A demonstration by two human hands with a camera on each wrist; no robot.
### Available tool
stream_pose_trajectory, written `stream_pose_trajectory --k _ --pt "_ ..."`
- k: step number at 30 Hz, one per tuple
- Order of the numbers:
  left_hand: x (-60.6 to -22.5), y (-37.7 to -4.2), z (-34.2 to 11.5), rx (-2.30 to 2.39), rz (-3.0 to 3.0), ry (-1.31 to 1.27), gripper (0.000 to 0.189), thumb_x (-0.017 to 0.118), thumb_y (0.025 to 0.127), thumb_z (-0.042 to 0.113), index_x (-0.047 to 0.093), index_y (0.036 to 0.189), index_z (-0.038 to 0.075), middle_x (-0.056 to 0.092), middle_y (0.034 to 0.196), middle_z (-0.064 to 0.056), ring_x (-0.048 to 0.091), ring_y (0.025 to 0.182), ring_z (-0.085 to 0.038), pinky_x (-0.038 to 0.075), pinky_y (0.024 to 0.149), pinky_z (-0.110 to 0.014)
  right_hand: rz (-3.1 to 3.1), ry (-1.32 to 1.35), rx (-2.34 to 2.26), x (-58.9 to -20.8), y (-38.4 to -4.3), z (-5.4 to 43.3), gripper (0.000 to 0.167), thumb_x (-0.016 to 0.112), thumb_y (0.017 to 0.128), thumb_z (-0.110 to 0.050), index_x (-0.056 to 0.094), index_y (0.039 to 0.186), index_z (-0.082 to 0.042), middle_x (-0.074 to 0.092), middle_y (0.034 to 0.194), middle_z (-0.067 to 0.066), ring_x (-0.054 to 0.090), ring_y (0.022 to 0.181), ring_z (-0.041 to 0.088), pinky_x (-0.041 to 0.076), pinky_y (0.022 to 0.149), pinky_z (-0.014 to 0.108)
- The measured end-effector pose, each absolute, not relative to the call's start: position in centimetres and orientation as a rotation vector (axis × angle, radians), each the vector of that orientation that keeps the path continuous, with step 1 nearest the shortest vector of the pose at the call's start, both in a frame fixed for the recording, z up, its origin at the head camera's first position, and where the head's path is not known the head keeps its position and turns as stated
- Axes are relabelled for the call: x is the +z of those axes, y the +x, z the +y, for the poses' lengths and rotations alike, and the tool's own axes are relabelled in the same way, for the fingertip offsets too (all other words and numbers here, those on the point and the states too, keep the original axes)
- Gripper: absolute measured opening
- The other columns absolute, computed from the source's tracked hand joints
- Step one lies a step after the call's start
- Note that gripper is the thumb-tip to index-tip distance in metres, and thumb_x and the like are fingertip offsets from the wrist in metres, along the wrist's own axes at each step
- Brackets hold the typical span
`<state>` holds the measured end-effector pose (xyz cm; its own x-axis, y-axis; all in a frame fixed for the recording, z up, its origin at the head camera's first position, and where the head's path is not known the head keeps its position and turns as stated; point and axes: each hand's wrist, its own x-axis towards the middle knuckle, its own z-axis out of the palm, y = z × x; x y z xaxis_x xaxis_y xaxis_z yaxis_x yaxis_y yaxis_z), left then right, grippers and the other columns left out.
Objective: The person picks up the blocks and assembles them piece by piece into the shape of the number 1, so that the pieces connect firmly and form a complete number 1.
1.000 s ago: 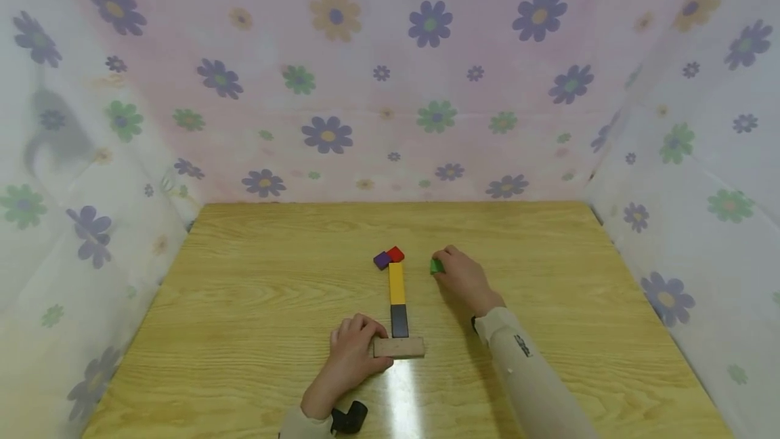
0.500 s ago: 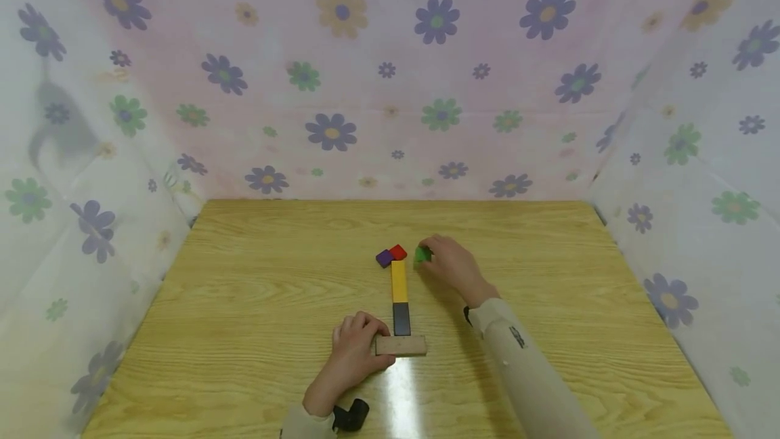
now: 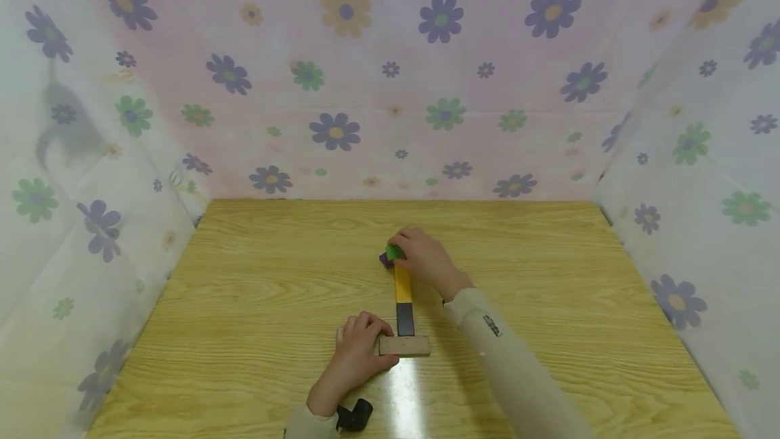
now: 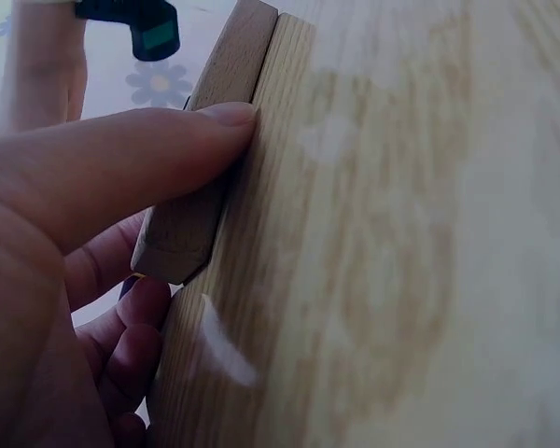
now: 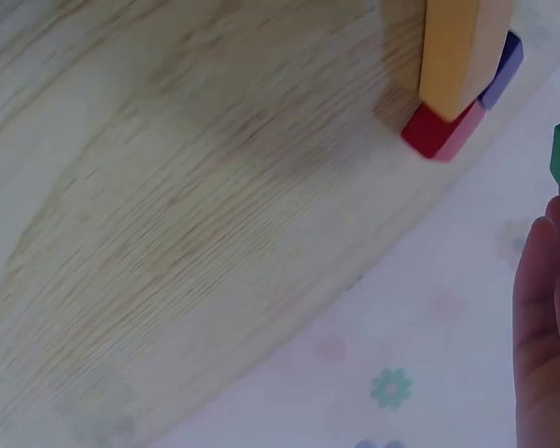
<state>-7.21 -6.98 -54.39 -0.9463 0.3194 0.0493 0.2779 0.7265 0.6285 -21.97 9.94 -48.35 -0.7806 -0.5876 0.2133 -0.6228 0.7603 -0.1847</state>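
My left hand (image 3: 359, 352) pinches the left end of a plain wooden block (image 3: 405, 346), with the thumb on its near side. In the left wrist view the wooden block (image 4: 238, 61) lies along the tabletop. My right hand (image 3: 428, 263) holds a green block (image 3: 395, 252) between thumb and fingertips at the far end of a yellow block (image 3: 403, 286). A purple block (image 3: 386, 260) peeks out left of the green one. The red block (image 5: 436, 133) shows only in the right wrist view, beside the purple one. A dark grey block (image 3: 405, 319) lies between the yellow and wooden blocks.
The wood-grain table (image 3: 262, 276) is bounded by flower-printed cloth (image 3: 365, 87) at the back and both sides. A black elbow-shaped piece (image 3: 356, 416) sticks out by the left wrist.
My right hand has carried the green block leftward, from right of the row to over the red block, now hidden in the head view. The left hand keeps its grip on the wooden block.
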Motion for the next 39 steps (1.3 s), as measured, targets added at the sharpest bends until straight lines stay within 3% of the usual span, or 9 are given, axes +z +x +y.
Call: stream_pose_trajectory --k 9,19,39 --pt "-54.2 -7.2 -7.1 1.035 2.825 0.505 0.029 0.071 0.071 0.042 0.055 0.092 0.031 0.042 0.099 0.01 0.033 0.086 -0.014 0.021 0.07 -0.036 -2.844 1.15 0.177 -48.6 -21.7 7.1 0.031 0.068 0.079 -0.024 0.06 0.108 -0.02 0.053 0.105 -0.005 0.047 0.098 0.014 0.043 0.077 0.028" --pt "-54.5 -7.3 -7.2 1.045 2.849 0.517 0.029 0.071 0.07 0.042 0.055 0.091 0.032 0.042 0.099 0.011 0.034 0.087 -0.013 0.021 0.07 -0.036 -2.758 1.299 -0.014 -48.3 -21.6 6.1 0.029 0.069 0.078 -0.022 0.061 0.105 -0.016 0.052 0.103 -0.002 0.048 0.093 0.014 0.043 0.076 0.025" --pt "-54.6 -7.3 -7.1 1.031 2.849 0.502 0.029 0.072 0.07 0.041 0.055 0.091 0.032 0.041 0.099 0.011 0.033 0.086 -0.013 0.022 0.072 -0.037 -2.723 1.286 -0.105 -50.0 -22.0 5.5 0.017 0.061 0.085 -0.018 0.061 0.102 -0.017 0.046 0.098 0.001 0.04 0.082 0.014 0.04 0.066 0.023"
